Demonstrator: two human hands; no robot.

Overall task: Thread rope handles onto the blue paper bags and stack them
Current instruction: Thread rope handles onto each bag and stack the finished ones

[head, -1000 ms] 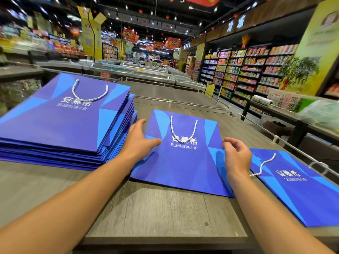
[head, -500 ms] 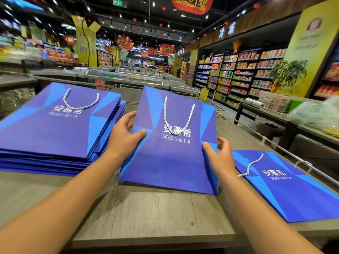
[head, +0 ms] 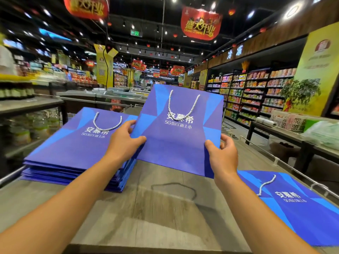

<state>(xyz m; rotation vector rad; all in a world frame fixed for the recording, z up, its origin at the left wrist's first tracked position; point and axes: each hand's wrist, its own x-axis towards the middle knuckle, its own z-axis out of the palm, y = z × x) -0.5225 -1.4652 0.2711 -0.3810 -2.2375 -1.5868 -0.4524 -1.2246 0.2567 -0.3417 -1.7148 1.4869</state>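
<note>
Broadly, the grey wood-grain surface (head: 165, 213) carries everything, and the tall stack of flat blue paper bags (head: 73, 153) at its left serves as the landmark. Its top bag already wears a white twisted rope handle (head: 107, 121).

Just right of that stack, a flat blue paper bag with white lettering (head: 179, 129) is held tilted up off the surface, its bottom edge low and its own white rope handle (head: 183, 105) hanging in a loop against the printed face. Farther right of the stack, well apart, another blue bag with one loose rope end (head: 297, 204) lies flat.

The left hand (head: 126, 142) pinches the raised bag's left edge, thumb on the front and fingers behind, beside the stack. The right hand (head: 222, 154) grips the opposite lower corner the same way.

Judging by its look, the bag is light, stiff card that creases if bent, with a smooth, slightly slippery coating. Holding both side edges low seems sound; the handle is better left hanging than pulled when laying it on the stack.
</note>
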